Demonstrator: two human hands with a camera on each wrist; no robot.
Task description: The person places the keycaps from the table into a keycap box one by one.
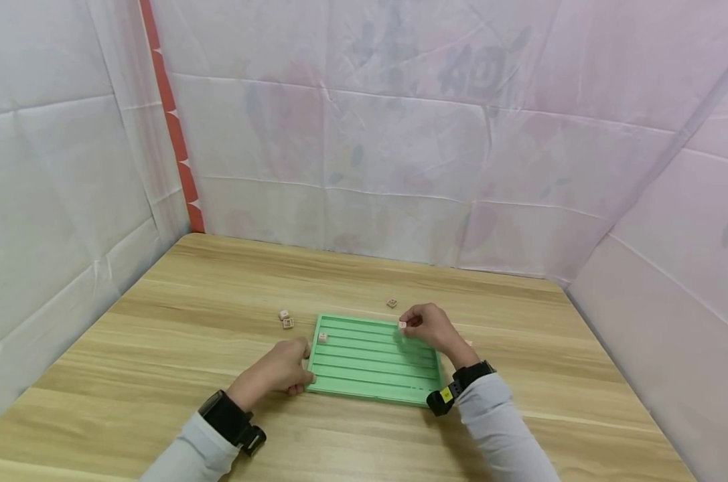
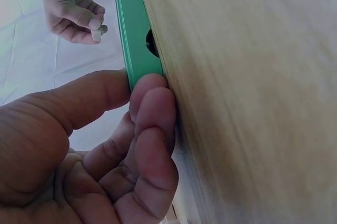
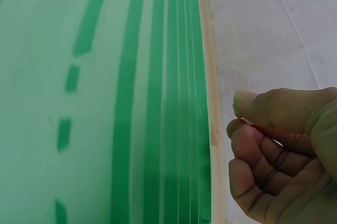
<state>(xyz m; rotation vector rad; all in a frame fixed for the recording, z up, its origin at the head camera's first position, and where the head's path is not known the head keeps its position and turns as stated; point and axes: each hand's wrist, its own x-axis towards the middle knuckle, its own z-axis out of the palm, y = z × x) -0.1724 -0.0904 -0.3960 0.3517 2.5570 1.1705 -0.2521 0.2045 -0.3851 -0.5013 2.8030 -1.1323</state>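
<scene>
A green ridged tray [image 1: 370,367] lies on the wooden table, with long parallel slats across it. My left hand [image 1: 280,367] grips its left edge near the front corner; in the left wrist view the thumb and curled fingers pinch the green rim [image 2: 132,39]. Over the tray's far right part, my right hand [image 1: 431,327] pinches a small pale cube-like tile [image 1: 402,325] between thumb and fingertips. This tile [image 2: 96,35] also shows in the left wrist view. Another small tile [image 1: 323,337] sits in the tray near its upper left corner.
Two small tiles [image 1: 288,323] lie close together beyond the tray's left corner. A single tile [image 1: 392,303] lies behind the far edge. Part of a pale piece [image 1: 469,343] shows beside the right wrist. White sheeting [image 1: 364,134] walls the table [image 1: 219,281] at the back and sides.
</scene>
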